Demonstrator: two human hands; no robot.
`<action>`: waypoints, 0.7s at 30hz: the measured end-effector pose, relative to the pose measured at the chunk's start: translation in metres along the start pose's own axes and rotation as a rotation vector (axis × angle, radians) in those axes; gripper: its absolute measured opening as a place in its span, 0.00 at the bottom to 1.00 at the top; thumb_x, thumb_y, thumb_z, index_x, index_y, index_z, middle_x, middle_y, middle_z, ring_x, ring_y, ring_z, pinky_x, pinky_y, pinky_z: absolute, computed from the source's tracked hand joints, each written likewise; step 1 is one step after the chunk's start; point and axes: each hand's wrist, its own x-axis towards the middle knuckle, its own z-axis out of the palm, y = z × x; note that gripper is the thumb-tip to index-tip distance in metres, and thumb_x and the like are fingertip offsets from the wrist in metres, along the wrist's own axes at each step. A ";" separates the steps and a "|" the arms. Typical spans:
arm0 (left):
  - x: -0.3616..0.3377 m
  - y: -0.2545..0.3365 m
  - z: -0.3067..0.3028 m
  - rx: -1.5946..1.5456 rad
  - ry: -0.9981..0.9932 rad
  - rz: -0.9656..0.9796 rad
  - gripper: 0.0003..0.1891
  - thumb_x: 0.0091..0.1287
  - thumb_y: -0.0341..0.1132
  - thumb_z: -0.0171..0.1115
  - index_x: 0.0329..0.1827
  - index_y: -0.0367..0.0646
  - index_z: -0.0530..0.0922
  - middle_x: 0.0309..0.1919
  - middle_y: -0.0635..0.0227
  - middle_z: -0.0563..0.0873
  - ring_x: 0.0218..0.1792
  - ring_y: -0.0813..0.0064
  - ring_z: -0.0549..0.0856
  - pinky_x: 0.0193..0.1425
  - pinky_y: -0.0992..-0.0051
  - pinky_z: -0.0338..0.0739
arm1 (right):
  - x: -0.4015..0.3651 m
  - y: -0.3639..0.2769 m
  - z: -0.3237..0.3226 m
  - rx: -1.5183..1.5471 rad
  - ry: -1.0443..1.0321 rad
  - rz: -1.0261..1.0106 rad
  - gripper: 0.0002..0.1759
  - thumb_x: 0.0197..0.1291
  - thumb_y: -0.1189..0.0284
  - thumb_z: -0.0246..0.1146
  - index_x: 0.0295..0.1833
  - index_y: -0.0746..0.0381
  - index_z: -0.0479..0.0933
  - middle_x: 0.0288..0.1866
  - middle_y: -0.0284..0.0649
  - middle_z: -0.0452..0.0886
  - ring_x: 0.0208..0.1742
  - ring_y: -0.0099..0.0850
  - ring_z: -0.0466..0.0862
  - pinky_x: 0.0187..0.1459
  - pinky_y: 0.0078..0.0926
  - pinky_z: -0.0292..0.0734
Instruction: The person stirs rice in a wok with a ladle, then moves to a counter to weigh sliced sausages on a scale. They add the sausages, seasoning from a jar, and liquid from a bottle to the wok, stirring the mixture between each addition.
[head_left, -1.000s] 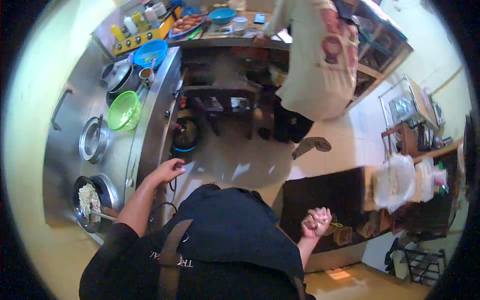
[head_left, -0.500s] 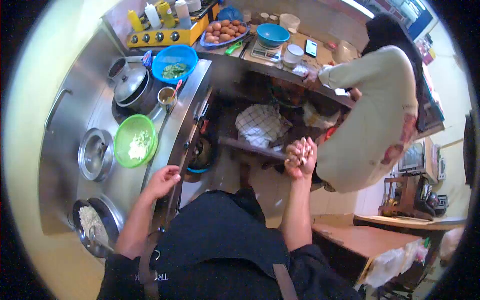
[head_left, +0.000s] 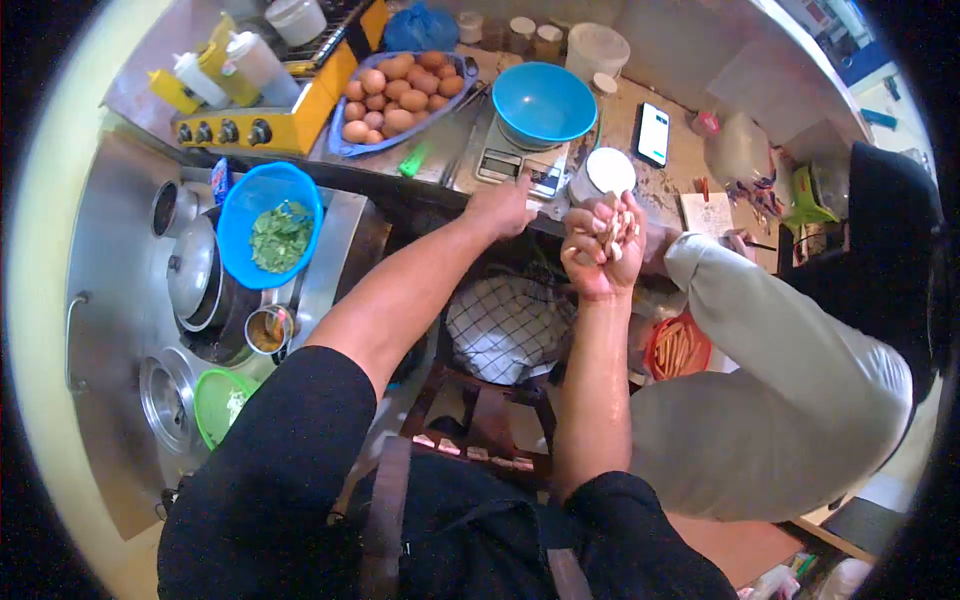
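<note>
- The bowl is bright blue.
- The basket is blue, its leaves green.
- The eggs are brown, on a blue tray.
- The cooker is yellow with black knobs.
- The cloth is white with a dark check.
- The pieces in my right grip are pale pinkish.
- My sleeve is black.

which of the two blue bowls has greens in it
The blue bowl on the steel stove top: it holds chopped green leaves. The other blue bowl, on the scale, looks empty.
</note>
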 end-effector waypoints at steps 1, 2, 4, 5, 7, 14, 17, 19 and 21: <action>0.010 -0.002 0.009 0.036 -0.039 -0.058 0.38 0.63 0.49 0.56 0.70 0.35 0.53 0.41 0.55 0.82 0.44 0.58 0.82 0.47 0.59 0.76 | 0.008 -0.003 -0.004 0.015 -0.055 0.008 0.16 0.64 0.58 0.52 0.29 0.56 0.71 0.25 0.31 0.72 0.27 0.22 0.69 0.14 0.14 0.62; 0.012 -0.004 0.018 0.029 -0.058 -0.062 0.38 0.63 0.49 0.56 0.70 0.35 0.53 0.41 0.55 0.82 0.44 0.58 0.82 0.47 0.59 0.76 | 0.015 -0.006 -0.007 0.024 -0.036 0.008 0.16 0.64 0.58 0.52 0.29 0.56 0.71 0.25 0.31 0.72 0.27 0.22 0.69 0.14 0.14 0.62; 0.013 -0.011 0.028 0.110 0.147 0.032 0.39 0.61 0.52 0.58 0.68 0.35 0.58 0.36 0.56 0.83 0.37 0.59 0.84 0.40 0.58 0.77 | 0.030 -0.010 -0.010 0.042 -0.047 0.003 0.16 0.64 0.58 0.52 0.29 0.56 0.71 0.27 0.32 0.73 0.27 0.22 0.69 0.14 0.14 0.63; 0.011 -0.012 0.030 0.149 0.206 0.082 0.40 0.59 0.54 0.58 0.68 0.34 0.58 0.32 0.59 0.84 0.34 0.61 0.84 0.37 0.61 0.76 | 0.036 -0.012 -0.013 0.045 -0.050 0.007 0.16 0.64 0.58 0.52 0.29 0.56 0.71 0.27 0.32 0.73 0.26 0.22 0.69 0.15 0.14 0.63; 0.011 -0.012 0.030 0.239 0.192 0.089 0.40 0.59 0.55 0.58 0.67 0.34 0.60 0.31 0.62 0.83 0.33 0.65 0.84 0.38 0.64 0.75 | 0.042 -0.015 -0.017 0.034 -0.060 0.000 0.16 0.64 0.58 0.52 0.29 0.56 0.71 0.27 0.32 0.73 0.26 0.22 0.69 0.15 0.14 0.63; -0.001 0.003 0.029 0.209 0.056 -0.003 0.44 0.56 0.51 0.63 0.68 0.29 0.56 0.36 0.57 0.83 0.37 0.59 0.84 0.44 0.63 0.75 | 0.048 -0.022 -0.016 0.028 -0.094 -0.025 0.16 0.64 0.59 0.52 0.30 0.57 0.72 0.27 0.31 0.72 0.26 0.21 0.69 0.15 0.13 0.64; -0.065 0.011 0.035 -0.036 0.031 -0.011 0.45 0.56 0.47 0.62 0.69 0.27 0.50 0.46 0.46 0.79 0.46 0.51 0.80 0.50 0.60 0.73 | 0.053 -0.030 -0.011 0.008 -0.120 0.008 0.16 0.64 0.59 0.53 0.30 0.59 0.72 0.27 0.32 0.71 0.26 0.21 0.69 0.14 0.12 0.63; -0.129 0.012 0.031 -0.193 -0.081 -0.013 0.43 0.59 0.45 0.61 0.68 0.25 0.51 0.49 0.44 0.77 0.47 0.48 0.78 0.52 0.58 0.71 | 0.065 -0.036 -0.010 -0.012 -0.077 -0.090 0.14 0.63 0.60 0.54 0.31 0.60 0.72 0.26 0.31 0.70 0.26 0.21 0.69 0.14 0.11 0.63; -0.208 0.011 0.052 -0.370 -0.104 0.032 0.40 0.60 0.46 0.59 0.67 0.28 0.54 0.48 0.44 0.77 0.49 0.45 0.77 0.54 0.55 0.70 | 0.075 -0.042 -0.008 -0.024 -0.078 -0.097 0.13 0.63 0.61 0.54 0.32 0.60 0.72 0.26 0.31 0.70 0.26 0.21 0.69 0.14 0.11 0.63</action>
